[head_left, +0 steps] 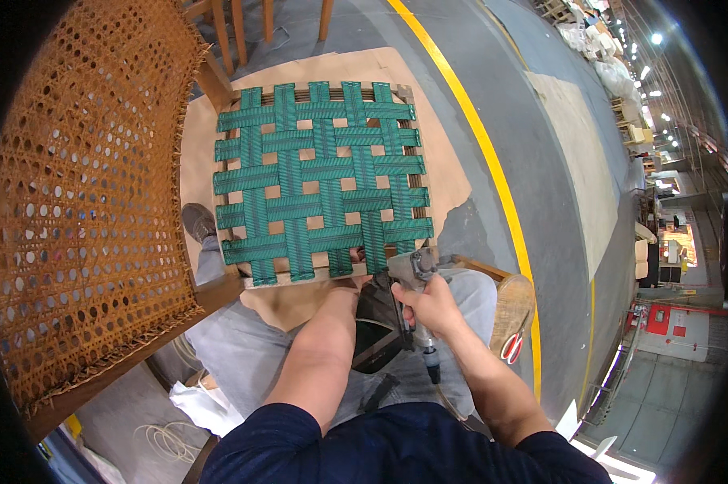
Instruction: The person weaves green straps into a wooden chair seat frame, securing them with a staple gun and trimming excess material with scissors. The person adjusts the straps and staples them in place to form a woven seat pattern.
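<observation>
Head view, cane panel: left of the webbed seat.
Webbed seat: judged light, rigid at the wooden rim, springy across the green straps; best grasped by that rim; lies just ahead of the right hand.
Air tool: at the seat's near right corner.
Right hand: closed round the air tool's handle.
Left hand: mostly hidden at the seat's near edge; grip cannot be told.
Scissors: right of the seat, red-handled.

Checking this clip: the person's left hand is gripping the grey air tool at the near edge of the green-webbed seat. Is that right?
Not quite: the hand is wrong. The head view shows the right hand gripping the grey air tool at the near edge of the green-webbed seat.
</observation>
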Motion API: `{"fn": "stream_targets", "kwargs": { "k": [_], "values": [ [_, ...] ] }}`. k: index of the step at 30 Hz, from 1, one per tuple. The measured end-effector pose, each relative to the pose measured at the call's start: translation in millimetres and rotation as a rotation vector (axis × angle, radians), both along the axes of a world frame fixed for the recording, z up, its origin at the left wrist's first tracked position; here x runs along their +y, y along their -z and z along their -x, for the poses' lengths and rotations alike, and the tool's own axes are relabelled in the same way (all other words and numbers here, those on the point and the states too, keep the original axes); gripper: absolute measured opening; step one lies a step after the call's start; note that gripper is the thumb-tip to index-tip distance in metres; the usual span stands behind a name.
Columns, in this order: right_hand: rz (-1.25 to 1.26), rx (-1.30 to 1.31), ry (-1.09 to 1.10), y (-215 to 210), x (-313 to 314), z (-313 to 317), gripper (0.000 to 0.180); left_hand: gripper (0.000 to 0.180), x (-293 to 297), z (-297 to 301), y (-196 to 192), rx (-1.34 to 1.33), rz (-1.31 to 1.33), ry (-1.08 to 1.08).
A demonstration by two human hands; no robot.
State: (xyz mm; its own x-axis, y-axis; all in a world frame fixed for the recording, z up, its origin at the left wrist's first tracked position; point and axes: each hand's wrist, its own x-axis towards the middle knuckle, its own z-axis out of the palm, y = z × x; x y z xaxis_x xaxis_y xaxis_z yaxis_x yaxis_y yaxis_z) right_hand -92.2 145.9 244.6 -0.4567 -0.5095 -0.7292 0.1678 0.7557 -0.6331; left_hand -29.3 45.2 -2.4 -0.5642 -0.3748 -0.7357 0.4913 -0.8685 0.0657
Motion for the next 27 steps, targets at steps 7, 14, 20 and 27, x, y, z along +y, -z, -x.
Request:
{"fn": "stream_targets", "kwargs": {
  "k": [7,14,20,27],
  "values": [
    [0.020,0.013,-0.022,-1,-4,-8,0.019,0.036,2,-3,1,-0.020,0.005,0.012],
    [0.031,-0.024,-0.041,4,-8,-18,0.019,0.036,6,-7,0,-0.049,0.015,0.023],
    [0.134,-0.036,0.036,-4,1,-16,0.013,0.036,14,-5,2,-0.080,0.049,0.066],
    [0.199,0.097,0.203,-43,45,10,0.015,0.025,11,-35,-15,-0.281,0.094,1.167]
  ]
}}
